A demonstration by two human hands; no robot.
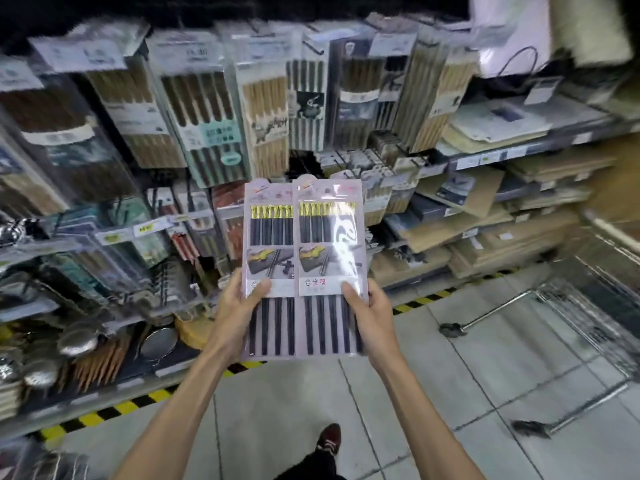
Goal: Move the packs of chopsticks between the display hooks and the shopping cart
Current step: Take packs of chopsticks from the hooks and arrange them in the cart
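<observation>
On my feed, the left hand [239,306] grips one chopstick pack [268,237] and the right hand [372,306] grips the second pack [329,237], side by side above the grey tiled floor [294,410] (hazard tape [104,414] edges the shelving [485,157]); the cart [588,306] stands to the right.

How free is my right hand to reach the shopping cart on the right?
Likely yes: only open tiled floor lies between the right hand and the shopping cart, though that hand already grips a chopstick pack.

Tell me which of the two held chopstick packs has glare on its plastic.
The right pack, held by the right hand: white glare streaks its clear front. The left pack shows none.
</observation>
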